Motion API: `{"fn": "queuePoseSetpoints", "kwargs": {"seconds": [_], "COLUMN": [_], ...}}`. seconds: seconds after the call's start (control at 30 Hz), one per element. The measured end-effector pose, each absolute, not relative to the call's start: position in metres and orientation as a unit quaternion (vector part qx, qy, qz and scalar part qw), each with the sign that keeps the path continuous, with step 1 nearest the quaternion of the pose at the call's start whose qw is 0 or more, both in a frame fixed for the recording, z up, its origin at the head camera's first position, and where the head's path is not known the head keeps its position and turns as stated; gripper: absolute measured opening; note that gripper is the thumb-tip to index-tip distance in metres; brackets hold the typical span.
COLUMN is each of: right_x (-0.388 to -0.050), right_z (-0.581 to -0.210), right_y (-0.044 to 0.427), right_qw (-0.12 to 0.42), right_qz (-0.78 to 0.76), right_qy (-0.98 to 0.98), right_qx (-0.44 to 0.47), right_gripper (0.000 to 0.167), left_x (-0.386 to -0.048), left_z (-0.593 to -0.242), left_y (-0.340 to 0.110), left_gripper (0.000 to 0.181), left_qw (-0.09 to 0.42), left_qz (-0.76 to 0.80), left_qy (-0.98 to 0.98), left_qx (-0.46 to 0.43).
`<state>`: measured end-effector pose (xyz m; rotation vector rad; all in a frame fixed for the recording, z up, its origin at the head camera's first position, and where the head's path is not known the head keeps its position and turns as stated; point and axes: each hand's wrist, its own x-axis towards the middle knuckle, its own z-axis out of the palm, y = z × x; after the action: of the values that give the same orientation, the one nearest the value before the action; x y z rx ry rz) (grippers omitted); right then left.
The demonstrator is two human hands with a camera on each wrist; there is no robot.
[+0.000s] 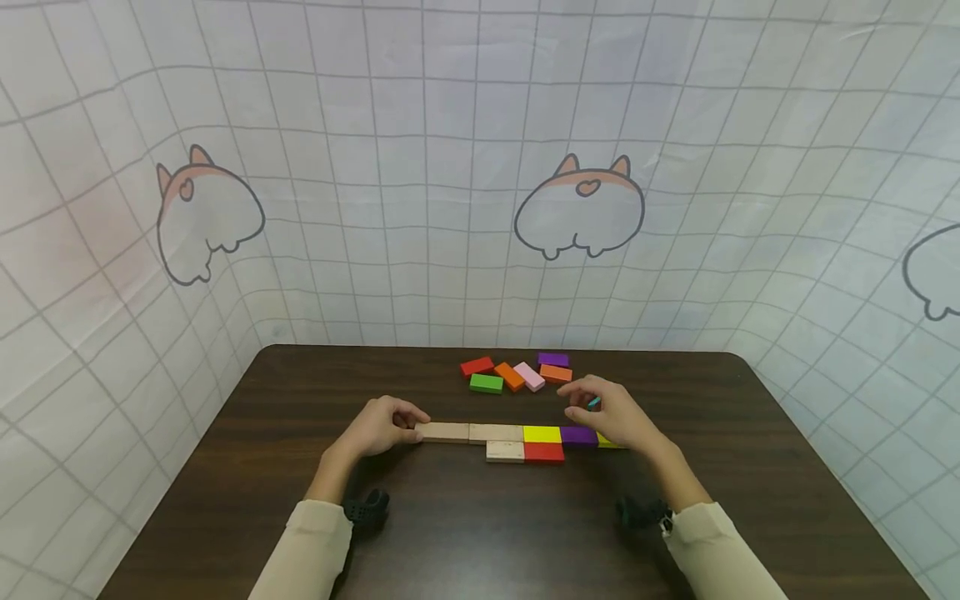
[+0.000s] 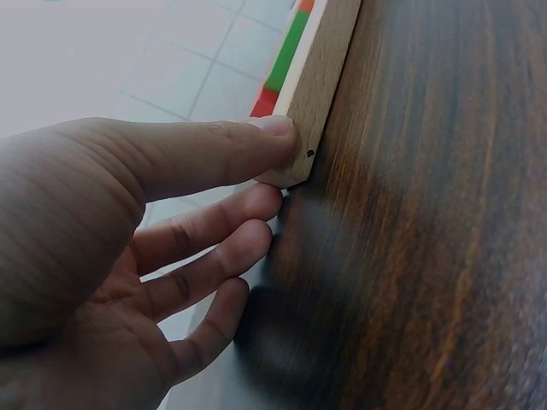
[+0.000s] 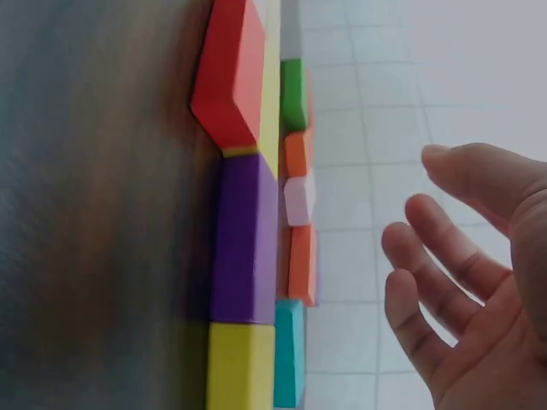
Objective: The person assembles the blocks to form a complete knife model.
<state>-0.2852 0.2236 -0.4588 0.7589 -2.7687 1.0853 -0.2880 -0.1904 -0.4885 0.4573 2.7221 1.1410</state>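
A row of blocks lies across the table. At its left end my left hand [image 1: 381,427] pinches a long plain wooden block [image 1: 444,432], thumb on the near side; the index finger is hidden in the left wrist view. To the right follow another wooden block [image 1: 496,432], a yellow block [image 1: 542,434], a purple block [image 1: 578,436] and a second yellow block [image 1: 607,443]. A short wooden block [image 1: 506,452] and a red block [image 1: 543,452] sit against the near side. My right hand [image 1: 613,414] hovers, fingers loosely bent, holding nothing, above a teal block [image 3: 289,354] behind the second yellow one.
Farther back lie loose blocks: a red one [image 1: 477,366], a green one [image 1: 486,383], an orange one [image 1: 509,376], a pink one [image 1: 529,377], another orange one [image 1: 556,373] and a purple one [image 1: 553,359]. A grid-patterned cloth [image 1: 465,208] stands beyond the dark table [image 1: 480,525].
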Motion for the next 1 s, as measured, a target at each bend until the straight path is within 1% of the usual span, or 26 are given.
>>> {"fn": "queuePoseSetpoints", "kwargs": {"seconds": [0.17,0.53,0.77,1.0], "right_x": [-0.313,-0.364,-0.382,-0.391], "right_z": [-0.453,-0.461,-0.471,-0.477], "right_y": [0.228,0.237,0.243,0.241], "right_qw": [0.022,-0.066,-0.090,-0.103], "right_qz": [0.338,0.311,0.312,0.309], "right_qy": [-0.911,-0.930,-0.930,-0.931], "right_qx": [0.236,0.185,0.174,0.164], "right_gripper": [0.031,0.041,0.043,0.044], "left_x": [-0.289,-0.289,-0.289,-0.289], "left_z": [-0.489,-0.491,-0.489,-0.491], "left_y": [-0.190,-0.191,-0.191,-0.191], "left_gripper": [0.020,0.020,0.020,0.020], "left_qw": [0.073,0.077,0.077,0.074], "left_qz": [0.380,0.383,0.390,0.384], "left_qy": [0.909,0.909,0.906,0.909], "left_qx": [0.158,0.148,0.145,0.145]}}
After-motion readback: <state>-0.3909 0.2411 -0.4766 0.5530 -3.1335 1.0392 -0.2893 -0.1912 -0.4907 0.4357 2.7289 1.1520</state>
